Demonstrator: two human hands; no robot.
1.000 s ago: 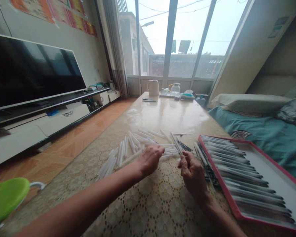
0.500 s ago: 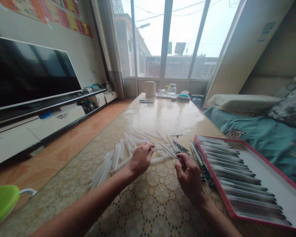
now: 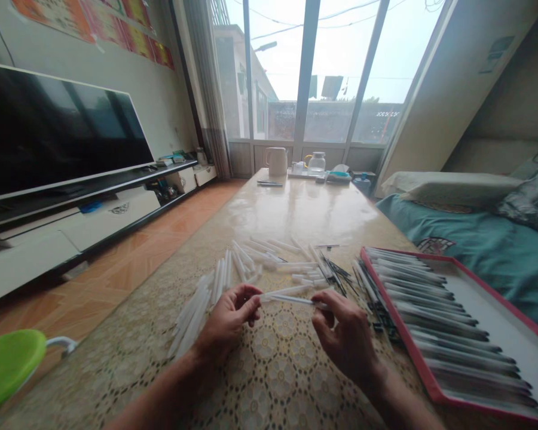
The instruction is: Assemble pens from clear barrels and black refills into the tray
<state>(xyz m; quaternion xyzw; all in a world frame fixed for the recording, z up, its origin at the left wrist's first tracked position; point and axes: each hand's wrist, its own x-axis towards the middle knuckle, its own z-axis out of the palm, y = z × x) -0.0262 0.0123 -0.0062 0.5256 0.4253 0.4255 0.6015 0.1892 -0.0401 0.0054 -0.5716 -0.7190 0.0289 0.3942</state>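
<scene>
Pen tube [image 3: 291, 299], slim and pale with a dark spot near one end, lies level between the two hands, over the patterned near part of the desk [image 3: 273, 382] and about midway between its side edges. The left hand [image 3: 229, 315] pinches one end between thumb and fingertips; the right hand [image 3: 347, 334] has its curled fingers closed about the other (the exact grip there is partly hidden by the knuckles). Just beyond both hands, loose white tubes [image 3: 228, 269] are spread in an untidy arc reaching toward the desk's left edge, while thin black rods [image 3: 336, 276] lie crossed at the arc's right end. Along the desk's right edge sits a shallow red-rimmed box [image 3: 497, 316], where clear pens with black ends [image 3: 446, 319] are lined up side by side; a dark bunch of slender pieces [image 3: 376, 304], too blurred to tell apart, is just beside its left wall. At the far edge, near the far left corner, stand a beige jug [image 3: 277, 162] and, to its right, a glass pitcher [image 3: 317, 164], with two slim sticks [image 3: 269, 183] lying in front of the jug.
</scene>
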